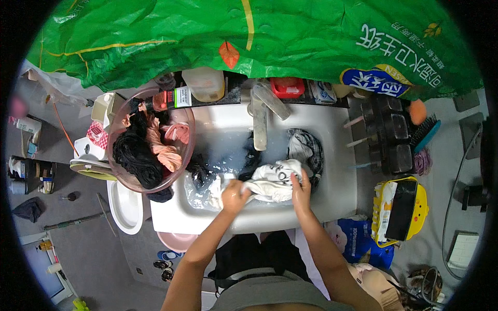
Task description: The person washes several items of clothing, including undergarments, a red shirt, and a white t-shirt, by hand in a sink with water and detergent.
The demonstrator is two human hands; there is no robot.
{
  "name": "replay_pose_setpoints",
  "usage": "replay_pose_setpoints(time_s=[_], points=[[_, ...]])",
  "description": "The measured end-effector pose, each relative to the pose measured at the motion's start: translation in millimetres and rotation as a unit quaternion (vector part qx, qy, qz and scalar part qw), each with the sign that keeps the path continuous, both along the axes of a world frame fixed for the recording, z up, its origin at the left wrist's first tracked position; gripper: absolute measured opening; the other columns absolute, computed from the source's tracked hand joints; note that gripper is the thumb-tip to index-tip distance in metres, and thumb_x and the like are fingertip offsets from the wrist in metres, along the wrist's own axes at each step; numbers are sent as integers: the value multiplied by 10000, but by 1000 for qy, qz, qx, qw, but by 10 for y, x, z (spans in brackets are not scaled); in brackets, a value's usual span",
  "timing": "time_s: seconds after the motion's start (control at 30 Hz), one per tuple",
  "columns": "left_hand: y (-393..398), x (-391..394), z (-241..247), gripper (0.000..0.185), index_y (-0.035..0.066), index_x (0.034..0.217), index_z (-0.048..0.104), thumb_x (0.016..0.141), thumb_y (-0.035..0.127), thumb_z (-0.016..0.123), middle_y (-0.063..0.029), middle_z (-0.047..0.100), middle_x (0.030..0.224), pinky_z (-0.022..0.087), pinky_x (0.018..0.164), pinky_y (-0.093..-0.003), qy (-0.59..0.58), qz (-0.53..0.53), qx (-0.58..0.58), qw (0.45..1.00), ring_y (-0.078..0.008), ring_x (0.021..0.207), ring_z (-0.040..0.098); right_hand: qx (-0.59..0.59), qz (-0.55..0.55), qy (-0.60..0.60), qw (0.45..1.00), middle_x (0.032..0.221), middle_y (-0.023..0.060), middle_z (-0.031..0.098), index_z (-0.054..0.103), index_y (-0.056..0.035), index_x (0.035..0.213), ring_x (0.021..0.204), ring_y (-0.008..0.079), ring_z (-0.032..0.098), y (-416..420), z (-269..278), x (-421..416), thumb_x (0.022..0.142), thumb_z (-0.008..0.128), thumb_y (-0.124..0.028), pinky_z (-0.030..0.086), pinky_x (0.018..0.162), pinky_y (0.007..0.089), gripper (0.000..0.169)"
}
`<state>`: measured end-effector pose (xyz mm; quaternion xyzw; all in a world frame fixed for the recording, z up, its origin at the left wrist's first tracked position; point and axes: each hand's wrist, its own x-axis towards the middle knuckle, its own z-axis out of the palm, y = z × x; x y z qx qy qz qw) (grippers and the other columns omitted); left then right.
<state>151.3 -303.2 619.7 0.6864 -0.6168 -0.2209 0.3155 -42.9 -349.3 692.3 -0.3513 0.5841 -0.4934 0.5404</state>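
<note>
A white garment with dark lettering is stretched between my two hands over the front of a white sink of cloudy water. My left hand grips its bunched left part, fingers curled. At the garment's right end, my right hand holds the cloth between thumb and fingers. Dark clothes lie in the water behind the garment, and a dark checked cloth rests at the sink's right side. The metal faucet reaches over the basin from the back.
A clear pink basin with black, peach and pink clothes stands on the sink's left corner. Bottles, a plastic jug and a red container line the back ledge. Green plastic packaging hangs above; a yellow basket is at the right.
</note>
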Motion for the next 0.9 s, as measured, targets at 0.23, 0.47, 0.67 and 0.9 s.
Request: replay_pose_setpoints(time_s=[0.23, 0.47, 0.67, 0.9], points=[[-152, 68, 168, 544, 116, 1251, 357, 727, 148, 503, -172, 284, 1313, 166, 970, -555, -172, -28, 58, 983, -359, 1220, 250, 34, 198, 498, 844, 1066, 145, 492, 358, -115, 1246, 943, 329, 508, -80, -718, 311, 791, 537, -226, 427, 763, 398, 501], [-362, -8, -438, 675, 213, 1358, 169, 779, 274, 511, -125, 237, 1367, 185, 1005, -482, -356, -238, 322, 845, -305, 1256, 226, 74, 334, 576, 743, 1036, 142, 510, 448, -158, 1174, 828, 314, 555, -159, -1353, 434, 768, 470, -222, 461, 686, 419, 412], [-563, 149, -1073, 409, 157, 1167, 489, 784, 296, 519, -95, 323, 1329, 261, 977, -440, -235, -161, 321, 903, -275, 1244, 247, -70, 344, 477, 806, 771, 183, 591, 594, -59, 872, 719, 304, 565, -543, -1711, 377, 732, 518, -109, 438, 618, 385, 167], [-129, 29, 164, 482, 122, 1146, 476, 749, 383, 561, -181, 513, 1069, 411, 822, -386, -191, -234, 288, 909, -299, 992, 505, 106, 60, -74, 990, 917, 3, 586, 566, -62, 1066, 803, 92, 525, -414, -1017, -8, 785, 591, -129, 415, 702, 229, 289]])
